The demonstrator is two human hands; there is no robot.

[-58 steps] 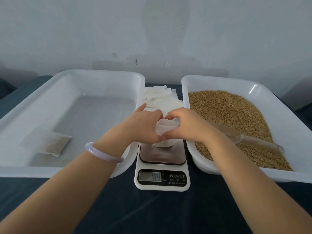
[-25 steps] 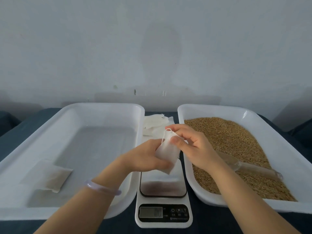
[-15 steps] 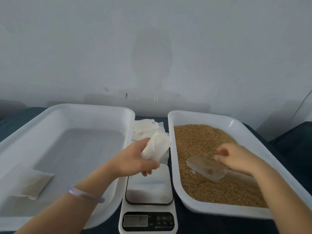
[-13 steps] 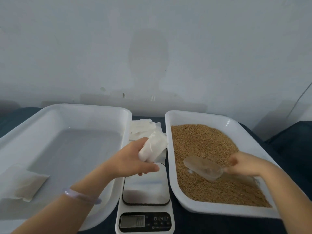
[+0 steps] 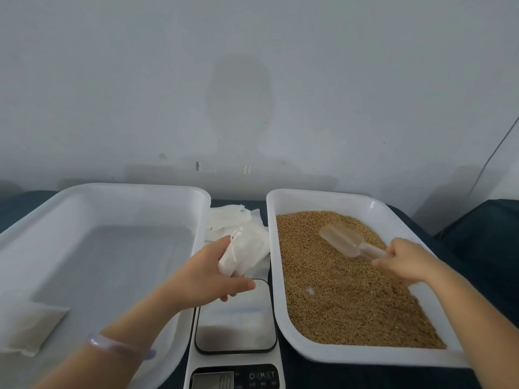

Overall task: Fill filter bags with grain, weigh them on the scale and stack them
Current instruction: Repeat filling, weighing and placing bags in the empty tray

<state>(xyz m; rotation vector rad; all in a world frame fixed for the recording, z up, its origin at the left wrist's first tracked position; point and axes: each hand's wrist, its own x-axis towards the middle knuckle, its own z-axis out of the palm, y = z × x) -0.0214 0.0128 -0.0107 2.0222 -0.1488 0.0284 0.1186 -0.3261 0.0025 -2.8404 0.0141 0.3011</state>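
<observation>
Dark blue surface (image 5: 337, 374) below a pale wall carries a scale (image 5: 236, 327). Above its plate the left hand (image 5: 207, 279) grips a bag (image 5: 244, 249), fingers curled round it. Right of the scale, the right hand (image 5: 404, 259) clasps the scoop (image 5: 345, 242) by its handle over the grain (image 5: 351, 304) in a white tray (image 5: 365, 357). Left of the scale, a filled bag (image 5: 25, 327) lies in another tray (image 5: 112, 192). Spare bags (image 5: 227, 220) lie behind the scale.

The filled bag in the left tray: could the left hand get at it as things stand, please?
Probably yes: nothing lies between the left hand and the filled bag in the left tray, though it grips a filter bag.
</observation>
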